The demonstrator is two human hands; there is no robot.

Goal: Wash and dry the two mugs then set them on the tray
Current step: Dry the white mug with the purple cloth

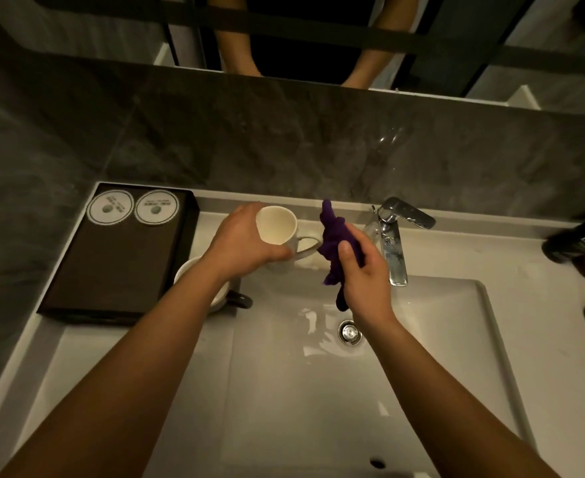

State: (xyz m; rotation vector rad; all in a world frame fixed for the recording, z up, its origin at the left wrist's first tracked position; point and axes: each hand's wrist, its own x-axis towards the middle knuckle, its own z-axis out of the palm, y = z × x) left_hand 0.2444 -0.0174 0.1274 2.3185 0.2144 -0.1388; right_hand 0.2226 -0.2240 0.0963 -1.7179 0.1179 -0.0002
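Left hand [246,241] grips white mug [279,227] tilted above counter — right hand [363,270] clutches purple cloth [332,243] just right of it.

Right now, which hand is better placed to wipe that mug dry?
The right hand, probably. It grips the purple cloth, right beside the white mug and its handle. The left hand is busy holding that mug, tilted with its open mouth in view, so it can only steady it.

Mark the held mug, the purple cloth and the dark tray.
held mug [277,224]: head view, on its pale inner wall.
purple cloth [334,238]: head view, on the bunched upper part.
dark tray [111,267]: head view, on its bare middle surface.
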